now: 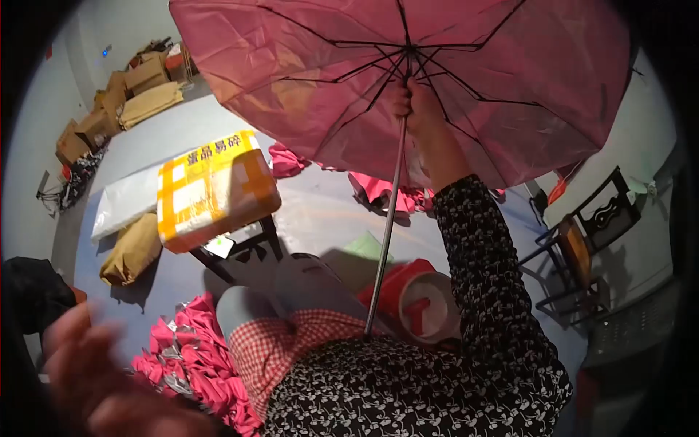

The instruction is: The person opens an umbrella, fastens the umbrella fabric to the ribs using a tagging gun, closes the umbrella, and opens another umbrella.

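A pink umbrella [277,51] is spread open above me, its dark ribs and underside facing me. My right hand [419,109] is closed around its shaft, high up just below where the ribs meet. The metal shaft [388,233] slants down to my lap, where its lower end touches my patterned top. At the lower left my left hand [109,379] is raised and smeared by motion; its fingers look apart and no object shows in them. Beside my left leg and close to that hand lies a heap of folded pink umbrellas [193,357].
A taped carton [218,193] sits on a dark stool ahead. Near my right knee stands a red-and-white tub [429,306]. A wooden chair [575,244] is at the right. More pink umbrellas [382,191] lie on the floor ahead; cardboard boxes [145,75] line the far left wall.
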